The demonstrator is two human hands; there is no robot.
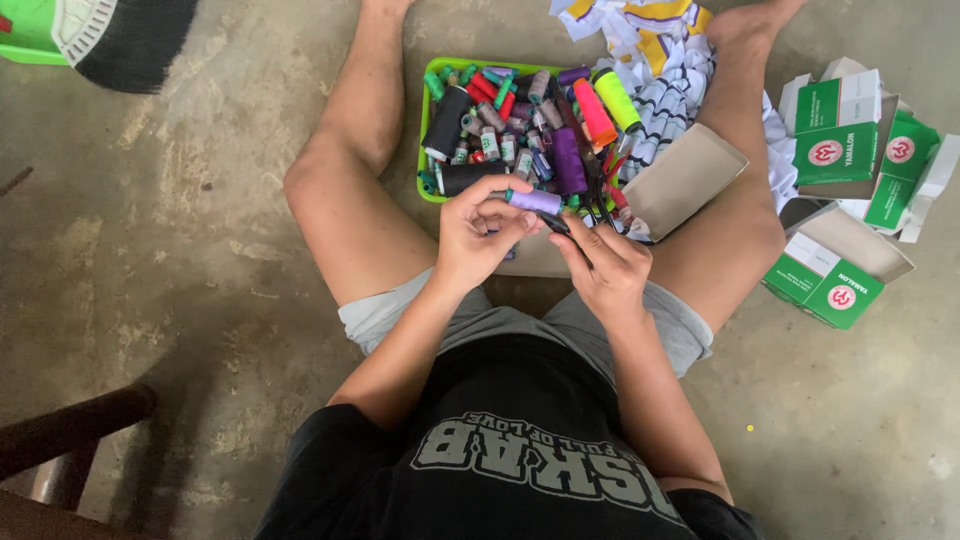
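Note:
I sit on the floor with my legs spread. My left hand (478, 232) is closed around a small purple thread spool (535, 201), holding it just in front of the tray. My right hand (604, 263) sits close beside it, fingers pinched on a small dark object at the spool's end; what it is I cannot tell. Right behind my hands a green tray (429, 101) is piled with several thread spools in purple, black, pink, yellow-green and red.
A brown cardboard flap (685, 180) leans by my right knee. Green and white boxes (838, 130) lie open at the right. Patterned cloth (650, 50) lies beyond the tray. A green and black object (90, 35) is top left, dark wooden furniture (60, 445) bottom left.

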